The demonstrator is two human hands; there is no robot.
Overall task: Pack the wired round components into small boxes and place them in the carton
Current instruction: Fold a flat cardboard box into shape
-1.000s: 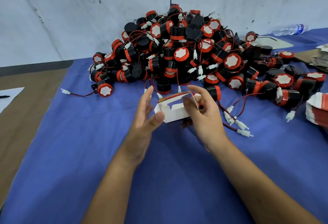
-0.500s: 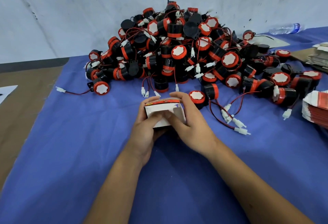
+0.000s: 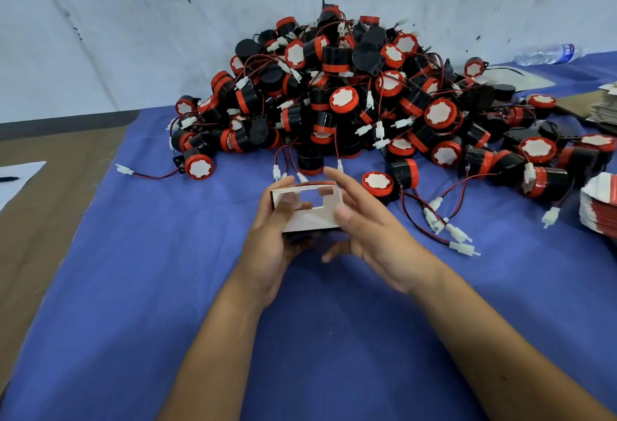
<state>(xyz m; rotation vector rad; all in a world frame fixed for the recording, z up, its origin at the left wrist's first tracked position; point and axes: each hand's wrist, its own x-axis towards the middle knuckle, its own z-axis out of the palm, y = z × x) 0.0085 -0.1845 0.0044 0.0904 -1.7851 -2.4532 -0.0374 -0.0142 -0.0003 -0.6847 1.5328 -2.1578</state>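
While my left hand (image 3: 273, 237) grips the small box (image 3: 309, 207) above the tabletop (image 3: 133, 287), right hand (image 3: 370, 233) hovers loose-fingered beside it. Step: erecting box. Next, probably: take a component (image 3: 379, 183) from just right.

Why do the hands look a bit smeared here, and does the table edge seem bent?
Head view: the right hand is motion-blurred at its fingertips, and the left hand on the small box is a little soft; the pile of components is sharper. The wide-angle lens bows the blue cloth and the wall line. Lighting is soft and even, with faint shadows and no glare.
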